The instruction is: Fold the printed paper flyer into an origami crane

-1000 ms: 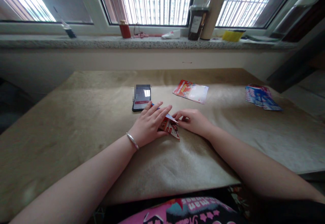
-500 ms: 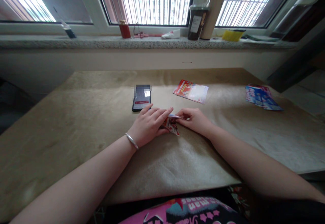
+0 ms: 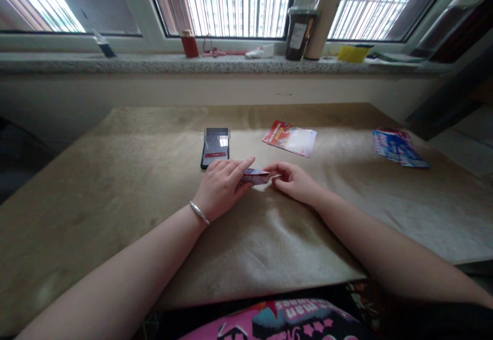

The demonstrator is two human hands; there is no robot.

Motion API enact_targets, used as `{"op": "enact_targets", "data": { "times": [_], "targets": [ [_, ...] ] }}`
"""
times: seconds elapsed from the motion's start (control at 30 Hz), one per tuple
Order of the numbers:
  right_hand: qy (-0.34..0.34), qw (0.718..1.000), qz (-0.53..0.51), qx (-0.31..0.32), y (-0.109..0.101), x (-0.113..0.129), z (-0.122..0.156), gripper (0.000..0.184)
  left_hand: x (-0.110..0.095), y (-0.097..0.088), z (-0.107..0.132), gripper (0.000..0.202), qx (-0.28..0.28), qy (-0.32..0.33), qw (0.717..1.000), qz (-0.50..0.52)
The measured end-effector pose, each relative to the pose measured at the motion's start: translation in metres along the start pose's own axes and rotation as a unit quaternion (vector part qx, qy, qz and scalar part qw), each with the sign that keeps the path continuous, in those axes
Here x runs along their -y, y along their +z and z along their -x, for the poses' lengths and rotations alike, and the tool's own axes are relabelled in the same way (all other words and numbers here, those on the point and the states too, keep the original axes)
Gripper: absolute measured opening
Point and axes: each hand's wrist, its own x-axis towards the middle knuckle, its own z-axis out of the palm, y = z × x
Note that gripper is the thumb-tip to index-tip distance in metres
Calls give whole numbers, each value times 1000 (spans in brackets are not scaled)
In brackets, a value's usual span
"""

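Just in front of the phone, my left hand [image 3: 223,183] grips a small folded piece of printed paper [image 3: 256,176], with the thumb on the near side and the fingers over the far side. The paper shows red, white and blue printing; its left part is hidden under the hand. At its right end, the curled thumb and forefinger of my right hand [image 3: 288,178] close on the edge. Beyond my left fingers lies a black phone [image 3: 216,150], screen up.
Red-and-white printed leaflets [image 3: 290,138] lie behind my hands. Several blue-and-pink printed packets [image 3: 399,147] are fanned out at the right of the covered table [image 3: 115,186]. On the stone windowsill [image 3: 146,65] stand a red container [image 3: 189,44], a dark lidded jar [image 3: 299,34] and a yellow item [image 3: 353,53].
The paper has turned and now lies more level, its hanging red-and-white corner no longer showing. My left fingers have drawn in slightly, and my right fingers have shifted at the paper's right end.
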Motion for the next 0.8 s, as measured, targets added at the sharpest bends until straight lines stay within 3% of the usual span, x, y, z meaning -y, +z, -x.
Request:
{"op": "enact_targets", "data": {
  "times": [0.23, 0.4, 0.53, 0.8],
  "targets": [
    [-17, 997, 75, 6, 7, 8, 4, 48, 1, 0, 0, 44, 0, -15, 1000, 13],
    [-56, 985, 163, -23, 7, 12, 3, 36, 1, 0, -1, 38, 6, 0, 999, 44],
    [-72, 980, 177, -50, 6, 13, 3, 30, 0, -1, -1, 47, 8, 7, 998, 69],
    [-145, 972, 175, -54, 5, 19, 7, 30, 0, 2, 0, 37, -57, -18, 996, 70]
  ]
}}
